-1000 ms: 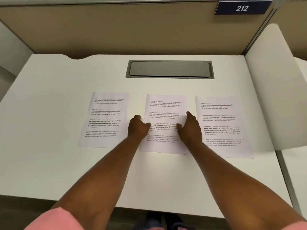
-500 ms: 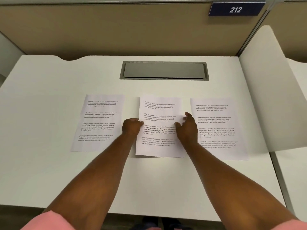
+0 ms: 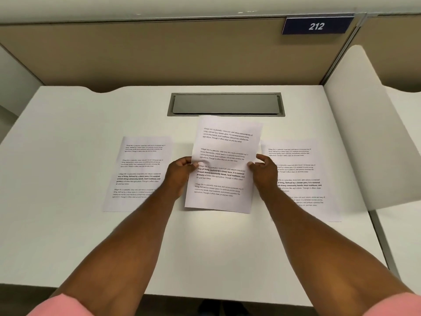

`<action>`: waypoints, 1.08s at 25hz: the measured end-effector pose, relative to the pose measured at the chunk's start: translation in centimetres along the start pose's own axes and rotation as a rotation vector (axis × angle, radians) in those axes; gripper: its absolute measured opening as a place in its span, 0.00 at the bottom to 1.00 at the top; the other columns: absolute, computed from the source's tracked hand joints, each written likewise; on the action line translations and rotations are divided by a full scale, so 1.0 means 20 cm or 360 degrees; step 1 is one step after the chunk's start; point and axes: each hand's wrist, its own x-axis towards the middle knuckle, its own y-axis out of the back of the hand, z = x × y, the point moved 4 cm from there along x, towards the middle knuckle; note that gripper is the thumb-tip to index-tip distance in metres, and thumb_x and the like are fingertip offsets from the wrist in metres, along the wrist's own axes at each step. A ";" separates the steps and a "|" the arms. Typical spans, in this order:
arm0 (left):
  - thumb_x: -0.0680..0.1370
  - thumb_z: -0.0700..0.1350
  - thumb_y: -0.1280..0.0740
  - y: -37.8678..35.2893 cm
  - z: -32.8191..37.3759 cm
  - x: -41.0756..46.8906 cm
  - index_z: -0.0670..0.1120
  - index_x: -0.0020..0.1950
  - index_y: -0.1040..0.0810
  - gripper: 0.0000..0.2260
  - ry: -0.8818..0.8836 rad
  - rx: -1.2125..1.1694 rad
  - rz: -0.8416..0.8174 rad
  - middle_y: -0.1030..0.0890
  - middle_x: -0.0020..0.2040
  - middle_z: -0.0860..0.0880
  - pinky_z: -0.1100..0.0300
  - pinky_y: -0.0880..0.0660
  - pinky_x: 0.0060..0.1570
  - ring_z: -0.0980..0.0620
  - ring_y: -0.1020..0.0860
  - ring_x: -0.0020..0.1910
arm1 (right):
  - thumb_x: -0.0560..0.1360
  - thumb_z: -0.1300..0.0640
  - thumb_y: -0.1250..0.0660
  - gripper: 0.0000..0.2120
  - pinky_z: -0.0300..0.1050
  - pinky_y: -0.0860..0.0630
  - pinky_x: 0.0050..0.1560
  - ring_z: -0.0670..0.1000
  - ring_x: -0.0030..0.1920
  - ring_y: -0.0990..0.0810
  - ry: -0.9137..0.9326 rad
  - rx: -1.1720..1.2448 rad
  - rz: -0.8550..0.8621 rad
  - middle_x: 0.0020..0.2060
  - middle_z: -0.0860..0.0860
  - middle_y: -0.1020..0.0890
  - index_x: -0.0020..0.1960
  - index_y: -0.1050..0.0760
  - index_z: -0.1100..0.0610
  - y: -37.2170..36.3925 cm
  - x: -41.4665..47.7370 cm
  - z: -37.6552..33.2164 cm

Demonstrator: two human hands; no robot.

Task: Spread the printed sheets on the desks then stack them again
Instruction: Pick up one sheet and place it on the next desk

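Three printed sheets are in play on the desk (image 3: 68, 224), and they are treated differently. The left sheet (image 3: 139, 172) and the right sheet (image 3: 303, 169) lie flat, side by side with a gap between them, roughly midway between the desk's near and far edges; that even row suggests the spreading half of the job is done. The middle sheet (image 3: 224, 165) is off the surface: its far end is tipped up toward the grey cable hatch (image 3: 225, 104) near the desk's far edge, slightly skewed, with a soft shadow under its near edge.

The left hand (image 3: 180, 171) pinches the left edge of that sheet, thumb on the printed face and fingers curled beneath. The right hand (image 3: 264, 169) is at the sheet's right edge with fingertips touching it; whether it truly grips or only steadies the paper cannot be told. Holding both long edges at mid-height keeps a limp page from sagging, and probably readies it to be laid onto a neighbour to start the stack. The held sheet sits directly between the hands, while each flat sheet lies just outside and partly under a forearm.
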 end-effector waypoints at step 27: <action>0.71 0.23 0.36 -0.59 -0.02 -0.61 0.43 0.67 0.22 0.27 -0.0119 0.0308 -0.0833 0.14 0.56 0.42 0.58 0.19 0.48 0.45 0.15 0.52 | 0.70 0.70 0.26 0.15 0.54 0.17 0.56 0.54 0.45 0.15 0.0125 0.0804 0.0618 0.47 0.58 0.13 0.47 0.15 0.52 0.96 -0.77 0.16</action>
